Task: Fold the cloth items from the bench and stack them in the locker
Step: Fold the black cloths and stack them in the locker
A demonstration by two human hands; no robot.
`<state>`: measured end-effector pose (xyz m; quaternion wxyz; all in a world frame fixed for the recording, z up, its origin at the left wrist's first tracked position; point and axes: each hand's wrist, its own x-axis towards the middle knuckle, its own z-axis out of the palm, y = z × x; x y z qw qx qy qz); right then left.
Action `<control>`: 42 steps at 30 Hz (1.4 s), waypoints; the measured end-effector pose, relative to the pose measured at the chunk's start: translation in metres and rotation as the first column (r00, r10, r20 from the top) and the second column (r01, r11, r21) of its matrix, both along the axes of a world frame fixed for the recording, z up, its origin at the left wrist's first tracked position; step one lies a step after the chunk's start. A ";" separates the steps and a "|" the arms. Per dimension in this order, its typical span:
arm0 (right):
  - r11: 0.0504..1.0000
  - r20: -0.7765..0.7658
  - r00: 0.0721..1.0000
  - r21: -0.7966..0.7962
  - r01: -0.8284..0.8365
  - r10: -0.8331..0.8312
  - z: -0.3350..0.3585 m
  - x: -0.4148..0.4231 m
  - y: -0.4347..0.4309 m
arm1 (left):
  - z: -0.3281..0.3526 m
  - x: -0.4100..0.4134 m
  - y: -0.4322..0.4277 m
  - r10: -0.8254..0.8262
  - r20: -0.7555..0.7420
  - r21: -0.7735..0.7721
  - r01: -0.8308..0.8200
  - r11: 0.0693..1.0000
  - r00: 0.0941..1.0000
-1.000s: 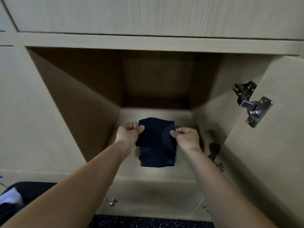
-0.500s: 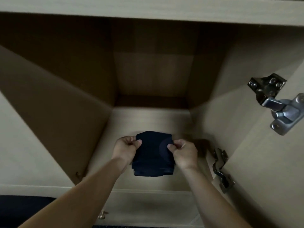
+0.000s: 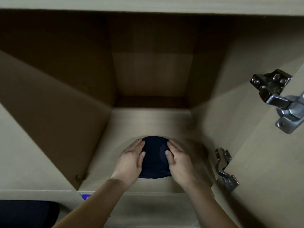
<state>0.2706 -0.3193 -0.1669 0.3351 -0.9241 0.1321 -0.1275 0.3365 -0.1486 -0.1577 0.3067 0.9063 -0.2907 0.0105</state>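
On the pale locker floor, left hand and right hand press straight-fingered on folded cloth.

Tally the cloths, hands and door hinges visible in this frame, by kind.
Folded dark cloth: 1
Hands: 2, left hand and right hand
Metal hinges: 2, upper hinge and lower hinge
Total: 5

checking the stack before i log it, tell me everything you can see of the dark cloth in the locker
The cloth is dark navy or black, soft-looking fabric, folded into a compact bundle. It lies flat on the locker floor, near the front. The left hand and right hand press on its two sides, fingers straight.
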 end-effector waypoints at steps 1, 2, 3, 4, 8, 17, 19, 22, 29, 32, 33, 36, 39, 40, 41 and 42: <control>1.000 -0.006 1.000 0.003 0.001 -0.001 0.000 0.000 0.000 | 0.001 0.000 0.001 -0.003 -0.009 0.006 0.003 1.000 1.000; 1.000 -0.012 1.000 0.004 0.004 -0.004 0.002 0.001 0.000 | 0.003 -0.001 0.002 -0.006 -0.021 0.014 0.006 1.000 1.000; 1.000 -0.015 1.000 0.004 0.006 -0.006 0.006 0.001 0.000 | 0.007 -0.001 0.003 -0.008 -0.029 0.020 0.008 1.000 1.000; 1.000 -0.018 1.000 -0.003 0.013 -0.013 0.011 0.000 0.001 | 0.012 -0.002 0.006 -0.003 -0.040 0.027 0.005 1.000 0.999; 0.987 0.040 0.998 -0.153 0.049 -0.043 0.046 0.000 0.012 | 0.046 -0.010 0.029 0.019 0.022 0.107 -0.021 0.994 1.000; 0.965 0.013 0.991 -0.229 -0.130 0.136 0.137 -0.018 0.093 | 0.142 -0.070 0.134 0.261 0.164 0.175 -0.288 0.942 0.952; 0.962 0.025 0.986 -0.225 -0.157 0.167 0.154 -0.027 0.116 | 0.156 -0.089 0.161 0.321 0.159 0.138 -0.342 0.929 0.934; 0.956 0.049 0.975 -0.212 -0.203 0.218 0.175 -0.047 0.154 | 0.171 -0.123 0.206 0.413 0.160 0.091 -0.430 0.898 0.896; 0.908 0.090 0.916 -0.200 -0.368 0.391 0.187 -0.109 0.261 | 0.175 -0.216 0.319 0.604 0.116 0.013 -0.610 0.793 0.788; 0.871 0.084 0.877 -0.199 -0.450 0.473 0.174 -0.132 0.307 | 0.163 -0.253 0.369 0.692 0.093 0.012 -0.696 0.718 0.716; 0.859 0.075 0.866 -0.197 -0.473 0.494 0.168 -0.139 0.321 | 0.158 -0.265 0.385 0.722 0.079 0.014 -0.725 0.688 0.687; 0.827 0.038 0.838 -0.193 -0.529 0.545 0.149 -0.155 0.358 | 0.139 -0.295 0.427 0.786 0.040 0.020 -0.787 0.617 0.617; 0.789 -0.017 0.806 -0.192 -0.584 0.592 0.126 -0.167 0.386 | 0.114 -0.317 0.459 0.822 -0.001 0.030 -0.822 0.569 0.569; 0.775 -0.038 0.793 -0.191 -0.603 0.608 0.119 -0.170 0.395 | 0.106 -0.322 0.467 0.834 -0.016 0.030 -0.833 0.552 0.552; 0.759 -0.060 0.780 -0.193 -0.622 0.623 0.111 -0.172 0.404 | 0.098 -0.326 0.475 0.844 -0.035 0.033 -0.844 0.536 0.535; 0.743 -0.080 0.766 -0.198 -0.639 0.637 0.103 -0.174 0.413 | 0.089 -0.329 0.482 0.854 -0.056 0.034 -0.854 0.520 0.518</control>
